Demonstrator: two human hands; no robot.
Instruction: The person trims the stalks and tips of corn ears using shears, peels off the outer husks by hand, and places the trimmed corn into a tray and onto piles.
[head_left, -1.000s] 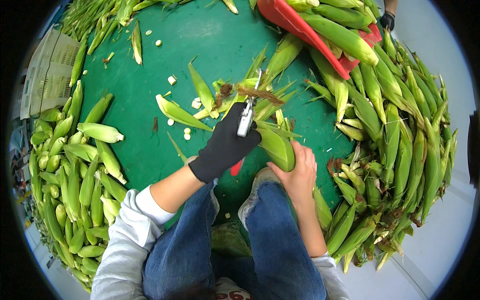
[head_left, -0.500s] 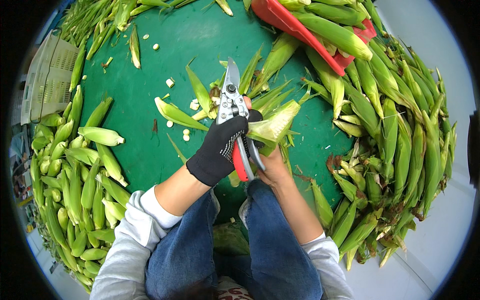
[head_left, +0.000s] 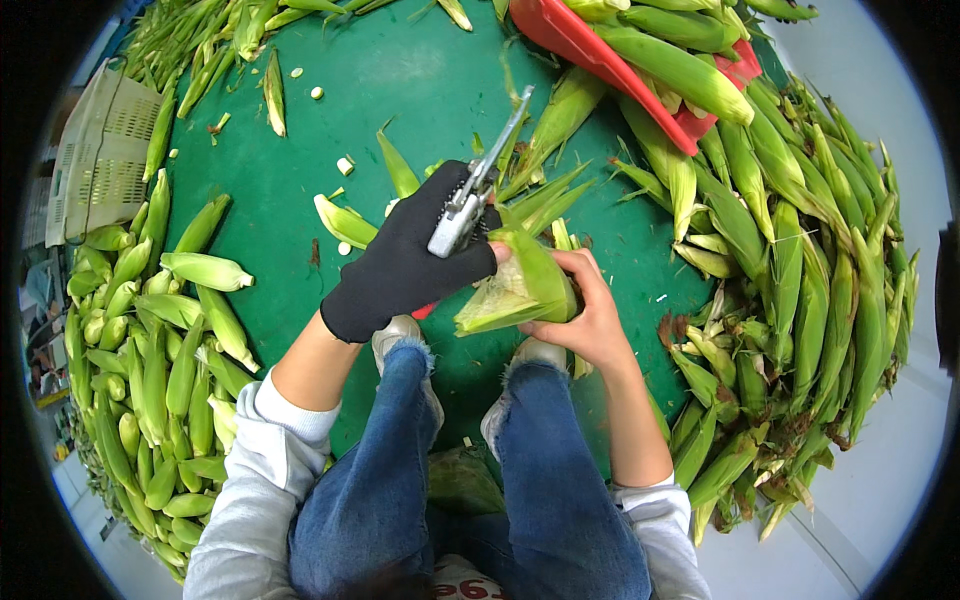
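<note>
My left hand point(head_left: 405, 258), in a black glove with bare fingertips, is wrapped round a pair of pruning shears point(head_left: 462, 218). Their metal blades point up and away, seen nearly edge-on; the glove hides most of the handles. Bare fingers of my right hand point(head_left: 592, 318) grip an ear of corn point(head_left: 535, 280) in green husk from its right side. Its pale, opened husk end faces lower left, and my left thumb touches it. Just beyond both hands, loose husk leaves point(head_left: 348, 220) and small cut stub pieces point(head_left: 345, 165) lie on the green surface point(head_left: 330, 110).
Trimmed corn ears point(head_left: 170, 400) are heaped on the left, beside a pale perforated crate point(head_left: 105, 160). A red scoop-shaped container point(head_left: 610, 65) holding corn stands at the far right. Below it is a large pile of corn in long husks point(head_left: 790, 290). More husks point(head_left: 215, 40) lie far left.
The shears have turned edge-on and the left glove has rolled palm-down. My right hand has come up into view, and the corn's opened end has swung from upper right to lower left.
</note>
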